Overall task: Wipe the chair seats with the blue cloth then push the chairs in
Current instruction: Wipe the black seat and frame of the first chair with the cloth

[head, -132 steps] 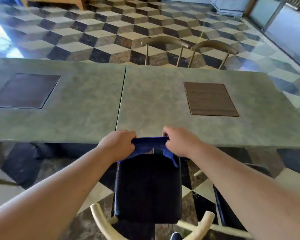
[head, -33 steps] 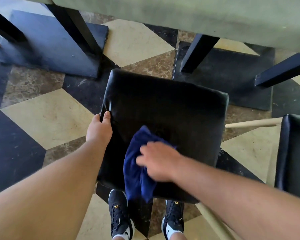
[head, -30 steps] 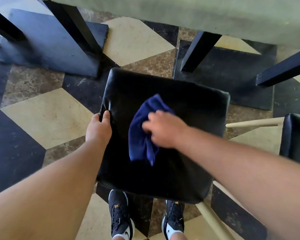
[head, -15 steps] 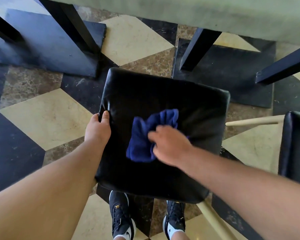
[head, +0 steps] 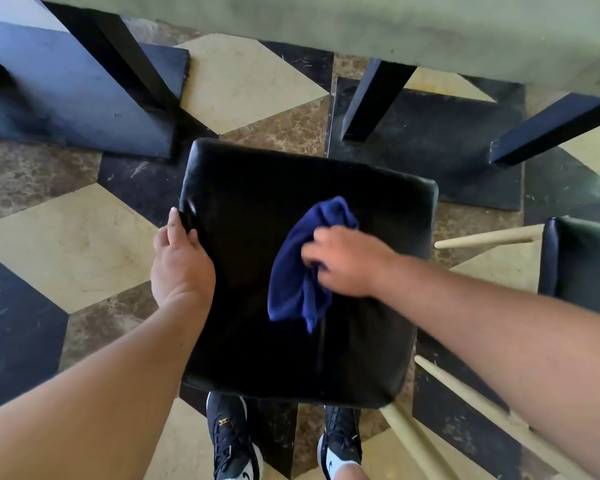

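On the black chair seat (head: 291, 258) just in front of your shoes (head: 234, 441), you are mid-wipe. Your left hand (head: 181, 261) grips the seat's left edge, fingers curled over it. Your right hand (head: 343, 261) presses the bunched blue cloth (head: 302, 271) near the seat's middle. Next comes covering the far corners toward the bench (head: 361, 26), then pushing the chair under.

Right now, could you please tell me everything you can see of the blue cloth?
The cloth is dark blue, soft and towel-like, bunched into a crumpled wad. It lies near the middle of the black seat, its loose end trailing toward the seat's near edge. The right hand presses on its right side, fingers curled over it. The left hand grips the seat's left edge, apart from it.
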A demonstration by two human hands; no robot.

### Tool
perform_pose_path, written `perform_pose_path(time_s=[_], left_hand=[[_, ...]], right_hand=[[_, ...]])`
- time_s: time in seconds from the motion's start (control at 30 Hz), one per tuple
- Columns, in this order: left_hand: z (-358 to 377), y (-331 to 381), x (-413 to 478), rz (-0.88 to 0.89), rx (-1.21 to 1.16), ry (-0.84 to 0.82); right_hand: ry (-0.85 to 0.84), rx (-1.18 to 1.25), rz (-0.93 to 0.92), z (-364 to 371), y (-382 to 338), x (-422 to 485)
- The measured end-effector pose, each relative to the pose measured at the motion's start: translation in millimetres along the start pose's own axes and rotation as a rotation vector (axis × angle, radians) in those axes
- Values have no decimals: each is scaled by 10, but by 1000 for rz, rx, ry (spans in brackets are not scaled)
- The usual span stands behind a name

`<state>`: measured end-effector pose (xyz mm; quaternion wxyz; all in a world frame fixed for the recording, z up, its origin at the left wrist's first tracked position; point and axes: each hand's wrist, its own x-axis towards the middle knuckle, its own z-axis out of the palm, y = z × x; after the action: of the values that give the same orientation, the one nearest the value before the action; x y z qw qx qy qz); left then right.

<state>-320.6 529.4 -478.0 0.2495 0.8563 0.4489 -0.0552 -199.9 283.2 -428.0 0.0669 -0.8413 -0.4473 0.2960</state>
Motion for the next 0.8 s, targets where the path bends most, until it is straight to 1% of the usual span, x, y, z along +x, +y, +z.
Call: perform_pose_path(time_s=[0.1,0.2,0.27,0.33,0.43,0.5,0.63,0.7,0.77,0.8], left_hand=[[-5,33,-3,46,53,-16],[-33,8,-36,61,42,-83],[-35,1,-101,64,90,-149],[-18,42,-165,51,194,-188],[36,120,-195,58,261,-187],[57,150,-175,51,264,-196],[33,213,-77,-26,286,-263],[18,244,-54,-51,303,-285],[10,268,-66,-66,310,-295],[9,275,-75,-67,315,-296]], right_hand=[[153,10,179,-316,413,336],[245,62,356,-457,730,507],[329,106,465,-425,774,535],[338,112,489,-325,664,470],[262,71,366,-78,332,104],[164,50,212,149,69,-291],[-210,66,-105,568,-348,-1004],[-339,31,-215,630,-351,-1110],[-384,-3,-271,556,-250,-1067],[-374,-20,-270,493,-180,-1015]])
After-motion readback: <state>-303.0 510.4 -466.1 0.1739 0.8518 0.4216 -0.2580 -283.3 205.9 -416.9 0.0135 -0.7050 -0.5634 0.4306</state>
